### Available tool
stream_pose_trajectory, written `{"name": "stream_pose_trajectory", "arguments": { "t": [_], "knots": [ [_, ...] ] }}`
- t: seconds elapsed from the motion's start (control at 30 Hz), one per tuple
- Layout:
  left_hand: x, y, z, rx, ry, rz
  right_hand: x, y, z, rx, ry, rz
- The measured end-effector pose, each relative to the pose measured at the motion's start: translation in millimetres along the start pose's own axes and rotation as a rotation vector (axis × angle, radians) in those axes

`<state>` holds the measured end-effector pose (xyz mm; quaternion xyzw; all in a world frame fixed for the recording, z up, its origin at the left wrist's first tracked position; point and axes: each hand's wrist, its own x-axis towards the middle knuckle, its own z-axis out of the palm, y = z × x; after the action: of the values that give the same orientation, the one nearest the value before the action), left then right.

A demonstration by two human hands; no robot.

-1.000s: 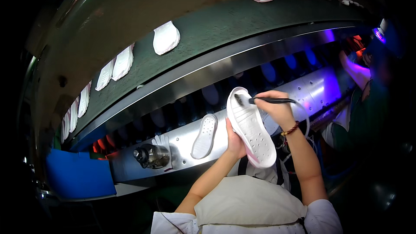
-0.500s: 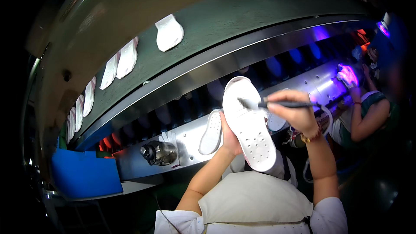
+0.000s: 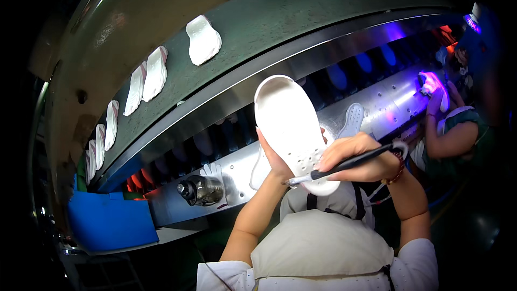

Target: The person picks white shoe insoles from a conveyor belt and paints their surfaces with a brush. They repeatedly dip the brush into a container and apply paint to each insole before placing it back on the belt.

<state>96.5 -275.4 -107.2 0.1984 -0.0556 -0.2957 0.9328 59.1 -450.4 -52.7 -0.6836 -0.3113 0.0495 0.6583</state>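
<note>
A white shoe sole [image 3: 288,118] is held up in front of the wearer, above the near edge of a long metal desk [image 3: 385,110]. Its rimmed, smooth end points toward the far edge, and its end dotted with small holes points back at the wearer. The left hand [image 3: 276,156] grips the sole from its left side and beneath, with the thumb along the edge. The right hand [image 3: 363,157] is closed around a slim brush [image 3: 353,160] with a black handle; its pale tip lies across the dotted end, though whether it touches cannot be told.

On the desk, a white insole [image 3: 260,171] lies partly hidden behind the left hand and forearm. A second, perforated insole [image 3: 353,120] lies beyond the right hand. Toward the desk's left end is a dark see-through jug [image 3: 205,191] with a black top; its contents, and whether it bears a label, are too dark to make out. A white glove [image 3: 212,172] lies partly behind it. A blue panel [image 3: 113,221] stands at that end.

Past the desk's far edge, a green belt [image 3: 253,29] carries white-and-pink soles [image 3: 203,40]. Toward the desk's right end, another person [image 3: 458,133] handles a violet-lit object [image 3: 430,82] below a small lamp [image 3: 473,21].
</note>
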Motion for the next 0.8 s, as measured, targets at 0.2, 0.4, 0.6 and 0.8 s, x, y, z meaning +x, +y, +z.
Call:
{"name": "stream_pose_trajectory", "arguments": {
  "t": [0.2,0.4,0.6,0.8],
  "knots": [
    [11.1,11.2,5.2,0.06,-0.122,0.163,-5.1,-1.2,0.0,-0.077,0.019,-0.01],
    [18.1,22.4,15.5,0.066,-0.07,0.262,-15.0,4.9,-7.7,-0.06,0.125,-0.004],
    [16.5,33.8,29.9,-0.053,-0.125,0.23,-20.2,6.7,-6.8,0.228,0.223,0.072],
    [2.7,-3.5,22.6,-0.056,-0.31,0.173,-15.2,-5.7,17.0,0.16,0.346,0.137]
  ]
}}
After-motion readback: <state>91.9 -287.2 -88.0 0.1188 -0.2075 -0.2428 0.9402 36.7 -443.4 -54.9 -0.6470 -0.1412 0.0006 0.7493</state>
